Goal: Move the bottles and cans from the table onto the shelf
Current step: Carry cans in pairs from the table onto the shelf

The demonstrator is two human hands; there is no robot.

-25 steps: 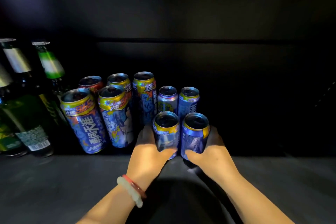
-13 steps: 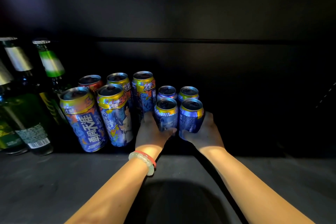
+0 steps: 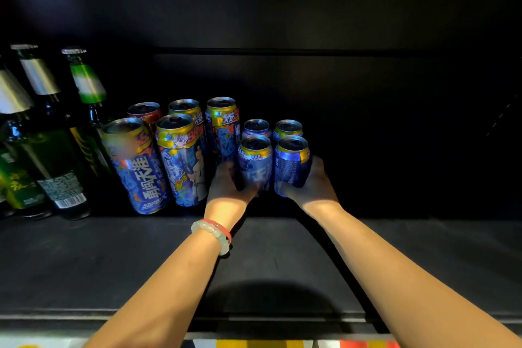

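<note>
Each grip is clasping a short can on the shelf (image 3: pixel 84 263): left hand (image 3: pixel 226 186) the left can (image 3: pixel 254 164), right hand (image 3: pixel 313 183) the right can (image 3: pixel 291 164). Pushing deeper risks toppling the two cans (image 3: pixel 271 128) just behind.

Blue short cans (image 3: pixel 255 165) with yellow bands at the rim. Blue tall cans (image 3: pixel 135 167) at left, printed with white characters and orange-yellow tops. Green bottles (image 3: pixel 56 155) far left, silver foil necks. Black shelf (image 3: pixel 84 263). Pale-green and red bracelet (image 3: pixel 213 233).
</note>
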